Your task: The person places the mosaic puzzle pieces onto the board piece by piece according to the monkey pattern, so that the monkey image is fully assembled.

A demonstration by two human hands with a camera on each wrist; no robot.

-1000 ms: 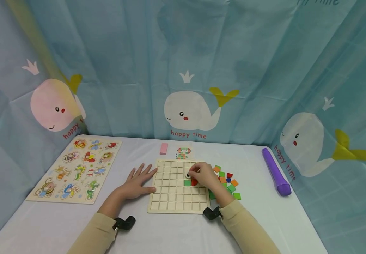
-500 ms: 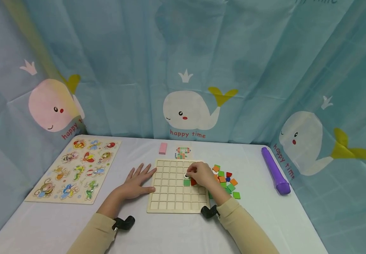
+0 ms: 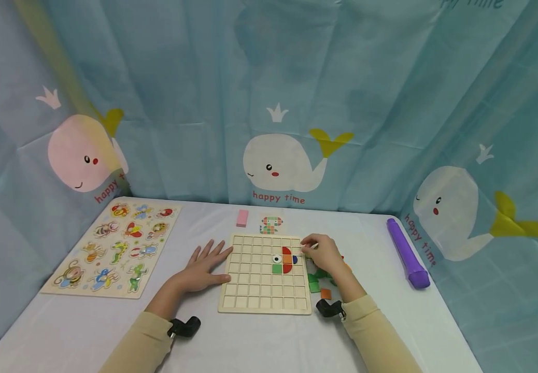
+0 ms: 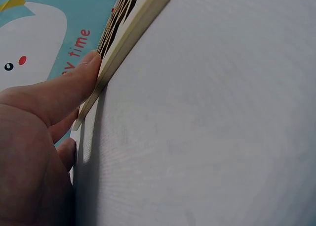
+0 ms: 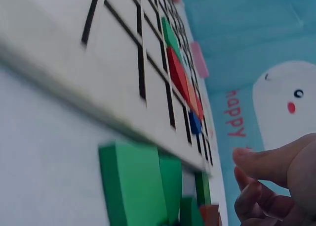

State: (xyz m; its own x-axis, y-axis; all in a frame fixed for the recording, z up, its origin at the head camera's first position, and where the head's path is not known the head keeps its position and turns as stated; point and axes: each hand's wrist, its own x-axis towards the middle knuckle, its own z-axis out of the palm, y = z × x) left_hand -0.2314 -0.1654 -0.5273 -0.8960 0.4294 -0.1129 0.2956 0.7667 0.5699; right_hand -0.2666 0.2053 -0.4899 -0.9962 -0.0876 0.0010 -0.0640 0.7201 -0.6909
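Note:
A wooden grid board (image 3: pixel 250 290) lies on the table. Several pieces sit in its right half: a white eye tile (image 3: pixel 277 259), a green square (image 3: pixel 277 269), an orange square (image 3: pixel 286 259) between two red curved pieces (image 3: pixel 287 268), and a blue piece (image 3: pixel 295 260). My left hand (image 3: pixel 201 269) lies with fingers spread, thumb and fingertips touching the board's left edge. Over the board's right edge is my right hand (image 3: pixel 321 254), fingers loosely bent. In the right wrist view thumb and index finger are apart, with nothing seen between them. Loose green tiles (image 5: pixel 136 181) lie below that hand, partly hidden.
A pink block (image 3: pixel 242 218) and a small pattern card (image 3: pixel 271 225) lie behind the board. On the left is an insect puzzle board (image 3: pixel 110 254). A purple stick-like object (image 3: pixel 408 254) lies at the right. An orange tile (image 3: pixel 326 294) lies near the right wrist.
My right hand has moved right, off the eye tile to the board's right edge. The eye tile, red, orange and blue pieces now show uncovered. My left hand has stayed put.

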